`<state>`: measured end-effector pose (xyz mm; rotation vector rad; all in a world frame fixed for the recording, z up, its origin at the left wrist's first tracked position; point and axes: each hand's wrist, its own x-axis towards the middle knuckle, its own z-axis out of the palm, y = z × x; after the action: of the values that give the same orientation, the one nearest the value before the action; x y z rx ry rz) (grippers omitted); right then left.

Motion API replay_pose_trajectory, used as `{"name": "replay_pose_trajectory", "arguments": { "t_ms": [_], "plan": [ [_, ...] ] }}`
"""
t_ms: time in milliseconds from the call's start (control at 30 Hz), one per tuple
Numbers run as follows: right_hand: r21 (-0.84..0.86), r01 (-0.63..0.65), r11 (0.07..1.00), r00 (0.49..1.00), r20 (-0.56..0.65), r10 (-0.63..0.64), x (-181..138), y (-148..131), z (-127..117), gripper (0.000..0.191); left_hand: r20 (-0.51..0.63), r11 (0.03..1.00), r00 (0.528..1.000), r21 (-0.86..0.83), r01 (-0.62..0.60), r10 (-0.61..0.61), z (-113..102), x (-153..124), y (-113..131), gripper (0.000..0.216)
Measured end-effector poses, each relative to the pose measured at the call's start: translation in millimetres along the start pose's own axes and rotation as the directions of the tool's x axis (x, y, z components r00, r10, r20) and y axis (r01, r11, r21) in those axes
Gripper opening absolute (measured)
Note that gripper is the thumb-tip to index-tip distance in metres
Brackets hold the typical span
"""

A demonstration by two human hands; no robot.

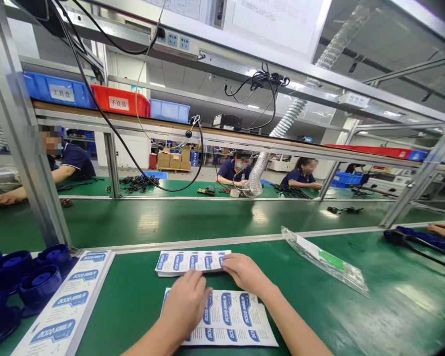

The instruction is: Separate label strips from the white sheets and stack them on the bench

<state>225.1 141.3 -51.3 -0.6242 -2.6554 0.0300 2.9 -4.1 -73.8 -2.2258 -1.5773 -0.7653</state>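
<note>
A white sheet of blue labels [237, 316] lies on the green table right in front of me. My left hand [185, 301] rests on its left part, fingers curled down onto the paper. A narrower strip of the same labels [187, 261] lies just beyond it. My right hand [244, 272] touches the right end of that strip, fingers bent and pressed together on its edge; whether it pinches the strip is unclear.
A long label strip [68, 301] and several dark blue round parts [40, 282] sit at the left. A clear plastic bag [326, 259] lies to the right. Metal frame posts [25, 133] rise ahead. Other people work across the green conveyor [193, 217]. Another person's hand [443, 230] shows at far right.
</note>
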Motion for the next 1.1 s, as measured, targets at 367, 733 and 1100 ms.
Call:
{"name": "replay_pose_trajectory", "arguments": {
  "t_ms": [367, 733, 1100],
  "plan": [
    [0.197, 0.003, 0.980, 0.991, -0.129, 0.022, -0.1, -5.4, 2.1, 0.019, -0.163, 0.998, 0.985, 0.025, -0.055, 0.058, 22.4, 5.0, -44.8, 0.019],
    [0.218, -0.209, 0.953, 0.978, 0.044, 0.205, -8.2, 13.7, -1.9, 0.040, -0.079, 0.956, 0.955, -0.050, -0.289, 0.285, 40.8, -27.2, 19.4, 0.022],
    [-0.037, 0.017, 0.999, 0.997, -0.068, -0.020, -1.4, 7.6, 9.1, 0.021, -0.198, 0.993, 0.976, 0.100, -0.070, 0.089, 7.6, -4.8, -4.7, 0.027]
  ]
}}
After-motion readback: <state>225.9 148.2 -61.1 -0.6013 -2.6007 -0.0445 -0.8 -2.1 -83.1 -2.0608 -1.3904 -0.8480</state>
